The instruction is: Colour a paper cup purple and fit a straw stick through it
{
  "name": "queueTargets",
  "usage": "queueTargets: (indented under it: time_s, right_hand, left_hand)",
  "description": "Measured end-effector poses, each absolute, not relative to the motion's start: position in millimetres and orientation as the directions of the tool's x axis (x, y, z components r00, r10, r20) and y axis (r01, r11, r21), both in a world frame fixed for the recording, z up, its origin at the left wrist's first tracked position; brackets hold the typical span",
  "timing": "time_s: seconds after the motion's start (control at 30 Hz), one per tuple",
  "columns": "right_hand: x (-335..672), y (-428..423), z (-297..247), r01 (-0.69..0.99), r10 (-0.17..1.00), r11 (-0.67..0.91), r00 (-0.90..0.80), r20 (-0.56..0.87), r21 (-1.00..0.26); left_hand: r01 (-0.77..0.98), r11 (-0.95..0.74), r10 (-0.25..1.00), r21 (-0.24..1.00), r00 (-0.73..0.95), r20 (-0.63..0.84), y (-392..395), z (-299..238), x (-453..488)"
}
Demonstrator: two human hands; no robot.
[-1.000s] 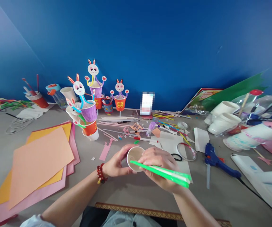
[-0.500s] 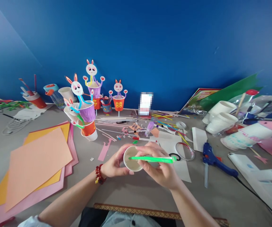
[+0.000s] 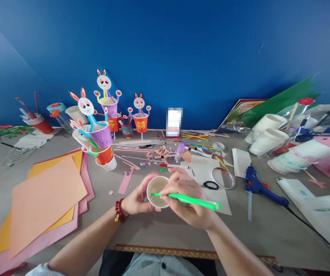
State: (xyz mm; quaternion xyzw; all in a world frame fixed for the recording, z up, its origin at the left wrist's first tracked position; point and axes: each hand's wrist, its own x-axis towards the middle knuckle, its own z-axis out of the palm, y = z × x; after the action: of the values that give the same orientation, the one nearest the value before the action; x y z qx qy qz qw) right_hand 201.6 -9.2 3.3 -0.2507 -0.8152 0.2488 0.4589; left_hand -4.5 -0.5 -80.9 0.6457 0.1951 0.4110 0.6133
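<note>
My left hand (image 3: 140, 195) is wrapped round a white paper cup (image 3: 152, 184), its open mouth turned towards me. Between the thumb and fingers of my right hand (image 3: 186, 201) is a slim bright green pen (image 3: 193, 199). Its pointed end reaches into the cup, close to the inner wall or bottom; whether it touches cannot be made out. The thick end slants down to the right over the back of the hand. A white sheet (image 3: 211, 168) lies just beyond my right hand, with a black ring (image 3: 211, 185) and a tape roll (image 3: 223, 178) on it.
Stacked cups with paper rabbits (image 3: 100, 136) stand at the back left. Coloured paper sheets (image 3: 47, 203) lie at the left. A blue glue gun (image 3: 264, 191) with a black cord rests at the right, beside a white box-like piece (image 3: 305, 203). Straws and markers (image 3: 167, 155) litter the middle.
The green pen has tilted, its thick end lower and further right, its tip further left inside the cup. My right fingers now sit closer round it. The view has shifted slightly.
</note>
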Motion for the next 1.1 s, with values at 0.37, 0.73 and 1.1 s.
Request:
queueTargets:
  time_s: [0.37, 0.73, 1.1]
  right_hand:
    - [200.9, -7.7, -0.1, 0.17, 0.626, 0.75, -0.496, 0.602, -0.639]
    - [201.1, -5.6, 0.4, 0.149, 0.62, 0.755, -0.48, 0.621, -0.638]
    - [202.2, -2.6, -7.5, 0.15, 0.695, 0.67, -0.47, 0.544, -0.727]
  left_hand:
    - [-0.204, -0.16, 0.78, 0.966, 0.573, 0.251, -0.6, -84.0, -5.2]
    - [-0.219, -0.227, 0.751, 0.949, 0.58, 0.314, 0.3, -82.9, -4.8]
    - [-0.363, -0.074, 0.728, 0.929, 0.617, 0.299, -1.8, -80.1, -3.6]
